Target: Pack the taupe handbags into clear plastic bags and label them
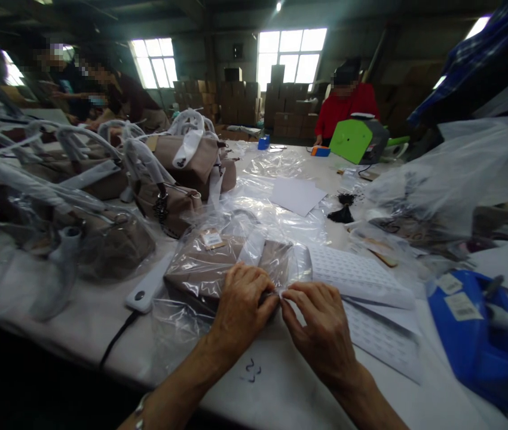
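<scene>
A taupe handbag [200, 263] lies in front of me inside a clear plastic bag [177, 325], with a paper tag [212, 238] showing through the film. Over the near side of the handbag my left hand [245, 298] is bent, its thumb and fingers pinching at the plastic. My right hand [319, 322] meets it from the right, thumb and index finger pressed together at the edge of the same plastic. What lies between the fingertips is thin and hard to see, apparently the film. Beneath my right hand are printed label sheets [361, 275].
Several wrapped taupe handbags [168, 206] crowd the left of the table. A white device [144, 292] with a black cable lies near the front edge. On the right is a blue tape dispenser [464, 334]. Farther back stand a green machine [352, 141] and a person in red [348, 104].
</scene>
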A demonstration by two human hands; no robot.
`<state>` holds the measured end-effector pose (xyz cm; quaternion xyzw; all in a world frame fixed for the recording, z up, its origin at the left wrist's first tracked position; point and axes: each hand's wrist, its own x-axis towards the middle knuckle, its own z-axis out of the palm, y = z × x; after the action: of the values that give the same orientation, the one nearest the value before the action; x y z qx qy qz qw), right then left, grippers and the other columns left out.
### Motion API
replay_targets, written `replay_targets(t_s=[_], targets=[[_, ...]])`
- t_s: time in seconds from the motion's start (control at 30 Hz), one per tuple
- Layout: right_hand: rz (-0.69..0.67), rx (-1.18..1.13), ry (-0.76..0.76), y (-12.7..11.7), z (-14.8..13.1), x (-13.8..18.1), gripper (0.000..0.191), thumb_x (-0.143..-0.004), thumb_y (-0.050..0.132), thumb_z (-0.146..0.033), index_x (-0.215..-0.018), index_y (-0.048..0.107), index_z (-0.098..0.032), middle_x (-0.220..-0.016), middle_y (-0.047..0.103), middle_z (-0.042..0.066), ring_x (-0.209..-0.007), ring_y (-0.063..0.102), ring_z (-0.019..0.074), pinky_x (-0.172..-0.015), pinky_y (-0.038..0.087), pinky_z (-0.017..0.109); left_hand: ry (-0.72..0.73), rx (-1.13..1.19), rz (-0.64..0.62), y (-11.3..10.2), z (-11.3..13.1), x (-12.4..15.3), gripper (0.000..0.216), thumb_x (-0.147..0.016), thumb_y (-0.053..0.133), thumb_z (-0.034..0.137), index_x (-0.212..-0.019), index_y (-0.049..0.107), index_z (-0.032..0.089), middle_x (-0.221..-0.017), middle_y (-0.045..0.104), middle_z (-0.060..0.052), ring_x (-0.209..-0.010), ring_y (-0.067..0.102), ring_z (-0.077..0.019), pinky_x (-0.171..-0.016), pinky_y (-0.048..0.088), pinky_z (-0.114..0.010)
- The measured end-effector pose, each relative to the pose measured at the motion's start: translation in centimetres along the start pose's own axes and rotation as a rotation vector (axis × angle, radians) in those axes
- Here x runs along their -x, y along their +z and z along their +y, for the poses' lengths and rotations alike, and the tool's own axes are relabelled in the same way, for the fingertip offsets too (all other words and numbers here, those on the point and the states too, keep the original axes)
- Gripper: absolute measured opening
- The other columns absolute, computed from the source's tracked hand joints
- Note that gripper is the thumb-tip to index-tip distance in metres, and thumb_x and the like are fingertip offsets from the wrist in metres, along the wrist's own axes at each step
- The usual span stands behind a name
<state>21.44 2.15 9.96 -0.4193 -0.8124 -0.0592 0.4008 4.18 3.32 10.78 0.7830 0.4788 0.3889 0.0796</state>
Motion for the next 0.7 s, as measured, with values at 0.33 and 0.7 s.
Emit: replay_targets(t_s=[0.33,0.7], targets=[[0.031,-0.005,0.025,0.5,-0.6,-0.2,0.014,-0.089,0.061,-0.009,-0.097,0.062,-0.021,-0.092,0.067,0.004,-0.087,0.060,0.0206,-0.084,0.040,0.039,-0.001,0.021,0.014,0.1,-0.2,0.1,0.015,-0.080,0.069,0.010,-0.085,0.061,0.022,-0.092,0.068,0.000,-0.096,0.061,-0.0220,-0.108,0.035,-0.051],[0.104,-0.245,0.316,1.4,-0.1,0.2,0.008,-0.093,0.058,-0.020,-0.086,0.060,-0.024,-0.101,0.064,0.004,-0.100,0.059,0.0223,-0.088,0.044,0.038,0.002,0.012,0.013,0.4,-0.3,0.2,0.018,-0.080,0.067,0.008,-0.088,0.060,0.022,-0.092,0.067,0.000,-0.098,0.061,-0.0212,-0.110,0.032,-0.050]])
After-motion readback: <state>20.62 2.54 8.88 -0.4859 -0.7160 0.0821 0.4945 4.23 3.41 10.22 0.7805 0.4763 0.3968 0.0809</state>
